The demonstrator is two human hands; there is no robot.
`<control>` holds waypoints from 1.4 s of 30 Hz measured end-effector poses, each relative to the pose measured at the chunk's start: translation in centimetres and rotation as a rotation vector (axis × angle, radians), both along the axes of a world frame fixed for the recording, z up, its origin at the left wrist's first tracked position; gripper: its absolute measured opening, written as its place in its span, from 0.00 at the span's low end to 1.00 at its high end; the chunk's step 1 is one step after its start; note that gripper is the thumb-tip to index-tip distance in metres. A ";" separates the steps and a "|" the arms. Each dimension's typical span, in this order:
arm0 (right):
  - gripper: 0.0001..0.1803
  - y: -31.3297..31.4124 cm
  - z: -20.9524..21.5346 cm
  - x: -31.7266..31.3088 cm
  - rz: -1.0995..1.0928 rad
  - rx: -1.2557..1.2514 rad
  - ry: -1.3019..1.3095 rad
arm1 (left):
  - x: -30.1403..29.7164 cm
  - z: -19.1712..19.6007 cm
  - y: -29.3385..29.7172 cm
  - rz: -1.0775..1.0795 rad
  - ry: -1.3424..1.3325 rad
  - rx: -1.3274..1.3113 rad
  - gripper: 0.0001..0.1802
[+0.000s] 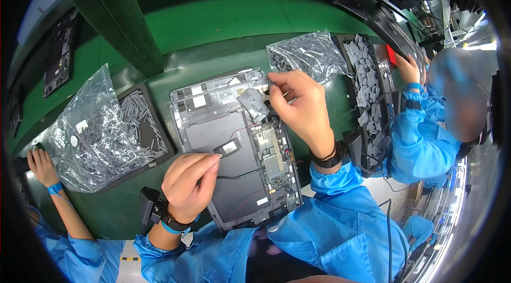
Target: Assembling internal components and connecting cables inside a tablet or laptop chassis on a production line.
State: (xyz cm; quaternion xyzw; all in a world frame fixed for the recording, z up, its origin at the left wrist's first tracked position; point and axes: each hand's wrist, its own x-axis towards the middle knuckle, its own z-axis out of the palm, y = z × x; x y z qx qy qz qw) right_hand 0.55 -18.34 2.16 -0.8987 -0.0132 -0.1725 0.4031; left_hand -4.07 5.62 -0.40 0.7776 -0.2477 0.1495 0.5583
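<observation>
Two hands on opened tablet (234,144); right hand (301,104) pinches grey pad (254,103); left hand (189,179) fingertips press small black part (228,148).

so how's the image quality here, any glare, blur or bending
Head view: strong fisheye, the green belt edges bow and the corners go black; glare whitens the right rim and glints off both plastic bags; the left hand, right hand and open tablet are sharp; the co-worker's face at right is blurred.
</observation>
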 end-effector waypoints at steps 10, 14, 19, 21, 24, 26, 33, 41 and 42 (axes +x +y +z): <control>0.11 0.9 -0.1 -0.5 -0.023 -0.265 -0.041 | 0.1 -0.1 -0.1 0.030 -0.017 -0.005 0.12; 0.11 1.1 0.1 -0.5 -0.033 -0.339 -0.035 | 0.2 0.0 -0.3 0.029 -0.027 -0.003 0.12; 0.14 1.1 0.6 0.1 -0.001 -0.365 -0.013 | 0.1 -0.1 -0.2 0.036 -0.031 -0.006 0.12; 0.15 0.9 0.5 0.1 0.002 -0.358 -0.006 | 0.2 0.1 -0.2 0.037 -0.032 -0.002 0.12; 0.14 0.7 0.4 0.1 -0.012 -0.173 0.015 | 0.3 0.0 -0.2 0.034 -0.036 -0.005 0.12; 0.12 0.7 0.6 -0.1 -0.027 -0.126 0.092 | 0.3 0.1 -0.3 0.031 -0.040 -0.009 0.12; 0.09 0.8 -0.1 0.5 -0.034 -0.118 0.044 | 0.0 -0.1 -0.1 0.037 -0.026 -0.003 0.12; 0.13 -0.2 0.2 0.3 -0.002 -0.194 -0.126 | 0.1 0.8 -0.4 0.063 0.053 0.051 0.13; 0.13 0.1 0.6 0.1 0.009 -0.174 -0.184 | 0.3 0.8 -0.4 0.082 0.075 0.041 0.14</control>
